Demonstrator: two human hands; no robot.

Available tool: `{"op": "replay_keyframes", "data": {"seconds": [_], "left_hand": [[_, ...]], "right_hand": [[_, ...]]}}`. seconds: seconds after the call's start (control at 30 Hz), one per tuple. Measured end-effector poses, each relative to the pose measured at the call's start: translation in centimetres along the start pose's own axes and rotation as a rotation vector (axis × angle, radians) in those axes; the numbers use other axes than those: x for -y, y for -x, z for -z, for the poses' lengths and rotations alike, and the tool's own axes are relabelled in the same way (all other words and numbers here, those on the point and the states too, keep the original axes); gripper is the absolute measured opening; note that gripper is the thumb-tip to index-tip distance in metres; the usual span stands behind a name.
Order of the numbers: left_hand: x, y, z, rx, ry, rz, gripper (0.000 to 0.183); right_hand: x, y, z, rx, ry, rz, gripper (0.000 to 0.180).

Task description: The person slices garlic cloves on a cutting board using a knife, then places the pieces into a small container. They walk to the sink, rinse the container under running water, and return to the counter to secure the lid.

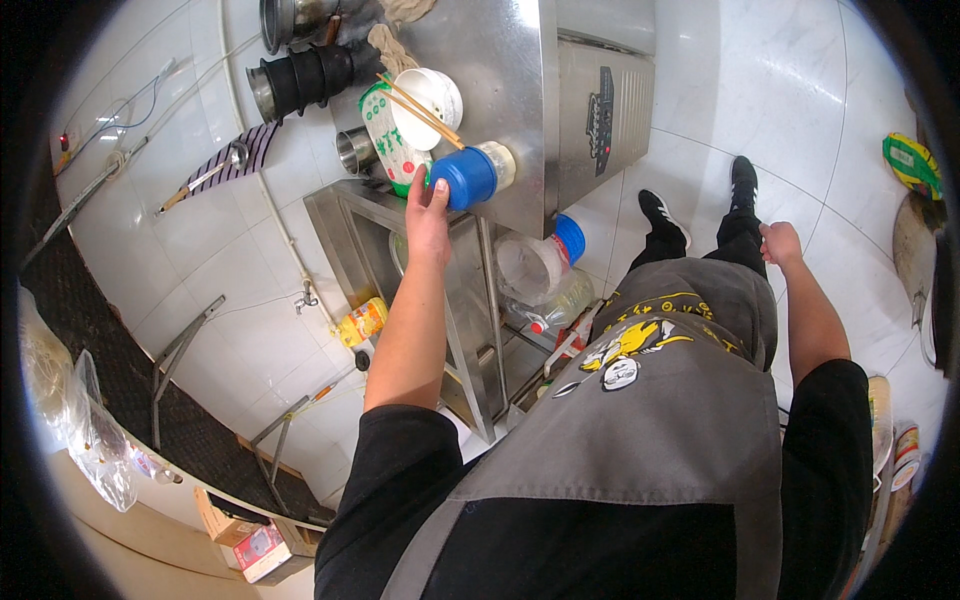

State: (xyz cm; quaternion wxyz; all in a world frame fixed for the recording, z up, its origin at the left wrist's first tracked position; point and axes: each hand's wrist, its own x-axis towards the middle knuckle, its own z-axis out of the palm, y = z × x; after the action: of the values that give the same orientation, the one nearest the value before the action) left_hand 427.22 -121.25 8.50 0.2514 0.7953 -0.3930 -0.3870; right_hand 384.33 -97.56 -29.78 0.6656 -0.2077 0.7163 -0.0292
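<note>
My left hand (429, 217) reaches to the steel counter (495, 67), its thumb against the end of a blue cylindrical container (466, 178) with a pale section (501, 163). Its index finger points up beside that end; whether it grips the container is unclear. Just behind are a white-and-green printed packet (384, 142), stacked white bowls (429, 105) and a pair of wooden chopsticks (424, 112) lying across them. A steel cup (356, 150) is left of the packet. Beside my leg hangs my right hand (781, 244), fingers curled, nothing visible in it.
Dark ribbed pots (304, 82) and crumpled cloths (390, 49) are at the counter's wall side. A steel-framed stand (472, 330) is nearer me. Clear plastic bottles (551, 300) and a tub with a blue lid (570, 238) sit low beside it. A yellow-labelled bottle (361, 322) is near the tap (306, 298).
</note>
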Motion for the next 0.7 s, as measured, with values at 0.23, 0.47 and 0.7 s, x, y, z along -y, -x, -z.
{"op": "replay_keyframes", "data": {"seconds": [0.23,0.47,0.7], "left_hand": [[-0.02,0.01,-0.12,-0.003,0.005,0.0,0.073],[0.04,-0.07,-0.06,-0.001,0.014,0.004,0.072],[-0.01,0.04,-0.13,-0.009,0.005,0.001,0.07]], "right_hand": [[-0.33,-0.38,-0.03,0.015,-0.038,-0.003,0.036],[-0.37,-0.3,0.0,0.011,-0.018,-0.014,0.038],[-0.37,-0.22,-0.04,0.005,0.002,-0.01,0.039]]}}
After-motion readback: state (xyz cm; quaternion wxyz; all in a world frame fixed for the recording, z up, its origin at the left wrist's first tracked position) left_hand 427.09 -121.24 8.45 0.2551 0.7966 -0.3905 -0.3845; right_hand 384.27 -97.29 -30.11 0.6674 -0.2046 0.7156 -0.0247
